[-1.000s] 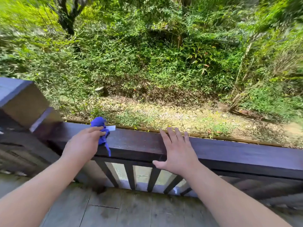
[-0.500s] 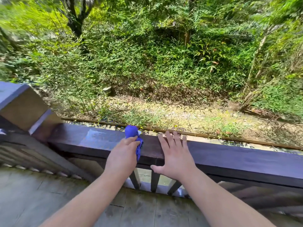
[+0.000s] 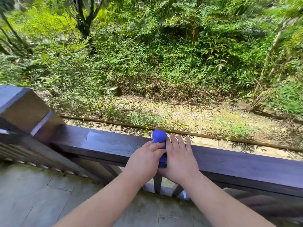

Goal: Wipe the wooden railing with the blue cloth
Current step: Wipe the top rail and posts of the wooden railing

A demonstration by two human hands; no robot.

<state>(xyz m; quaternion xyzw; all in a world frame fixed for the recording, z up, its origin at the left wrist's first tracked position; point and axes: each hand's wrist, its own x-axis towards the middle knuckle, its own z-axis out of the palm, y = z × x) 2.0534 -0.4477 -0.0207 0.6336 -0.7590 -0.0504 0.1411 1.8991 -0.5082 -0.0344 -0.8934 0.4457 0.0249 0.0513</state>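
Observation:
The dark wooden railing (image 3: 237, 159) runs from the left post across to the right edge. A bunched blue cloth (image 3: 159, 136) lies over the top of the rail, hanging down its near face. My left hand (image 3: 144, 159) grips the cloth and presses it on the rail. My right hand (image 3: 178, 158) lies flat on the rail with fingers spread, its thumb side touching the cloth. A wet sheen shows on the rail left of the cloth.
A square wooden post (image 3: 21, 108) stands at the left end of the railing. Slats (image 3: 157, 182) run below the rail. Grey deck boards (image 3: 49, 194) lie under my arms. Beyond the rail are gravel, a wooden border strip (image 3: 229, 136) and dense green bushes.
My left hand has slid the blue cloth to the right along the rail, from near the post until it meets my right hand. My right hand stays resting on the rail.

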